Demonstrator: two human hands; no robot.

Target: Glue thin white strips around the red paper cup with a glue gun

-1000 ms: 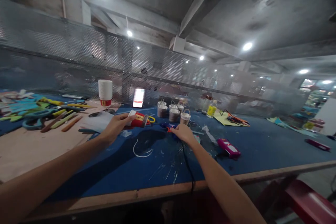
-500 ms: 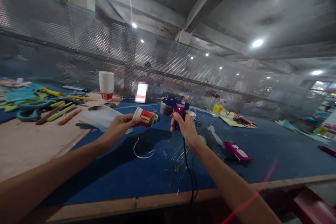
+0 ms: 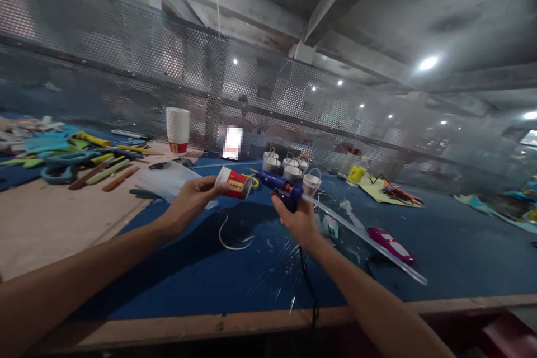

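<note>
A red and white paper cup [image 3: 233, 183] lies sideways in my left hand [image 3: 197, 194], its fingers closed around the white end. My right hand [image 3: 298, 221] grips a blue hot glue gun [image 3: 280, 185] whose nozzle points left, close to the cup. A long clear glue stick [image 3: 369, 238] sticks out of the gun's back end toward the lower right. Below the cup, a curved white strip [image 3: 232, 245] rests on the blue mat [image 3: 176, 285]. Small cups with handles [image 3: 311, 182] stand just behind the gun.
A stack of paper cups [image 3: 178, 127] stands at the back left near scissors [image 3: 69, 166] and several tools. To the right lie a magenta device [image 3: 390, 245], a bottle [image 3: 356, 170] and coloured sheets [image 3: 392, 193]. A perforated metal screen [image 3: 201, 72] runs behind the table.
The glue gun has tilted, its nozzle dropping nearer the cup, and its glue stick now shows along its length. My left hand still holds the cup. The view has shifted slightly.
</note>
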